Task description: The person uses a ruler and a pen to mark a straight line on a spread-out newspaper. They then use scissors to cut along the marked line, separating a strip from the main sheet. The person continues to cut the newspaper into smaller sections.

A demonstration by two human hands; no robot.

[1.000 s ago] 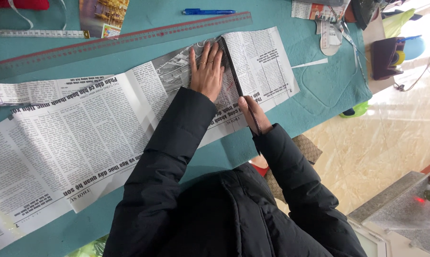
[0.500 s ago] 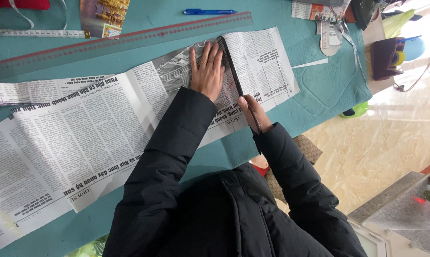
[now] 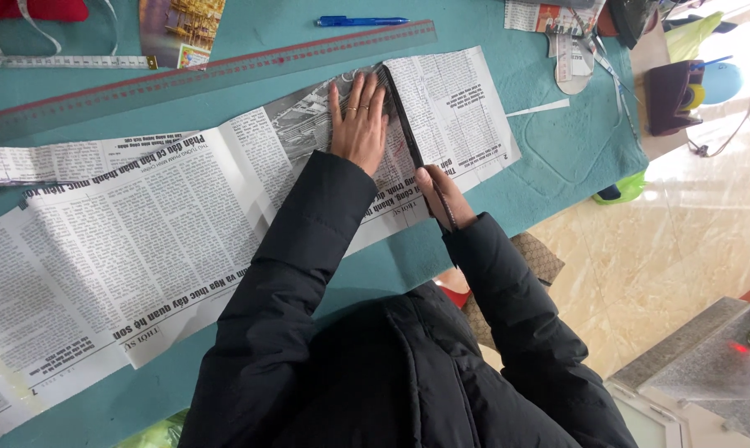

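A long strip of newspaper (image 3: 142, 241) lies across a teal table (image 3: 557, 158). My left hand (image 3: 358, 120) presses flat on the paper, fingers spread, near its far end. My right hand (image 3: 445, 195) grips a pair of long dark scissors (image 3: 408, 137) whose blades run across the newspaper just to the right of my left hand. The paper section (image 3: 458, 108) beyond the blades lies flat on the table. Both arms wear black padded sleeves.
A long transparent ruler (image 3: 200, 75) lies along the table's far side, with a blue pen (image 3: 362, 21) beyond it. A measuring tape (image 3: 68, 60), a colour picture sheet (image 3: 180, 29), paper scraps (image 3: 557, 50) and a purple tape dispenser (image 3: 674, 95) lie around. Tiled floor lies to the right.
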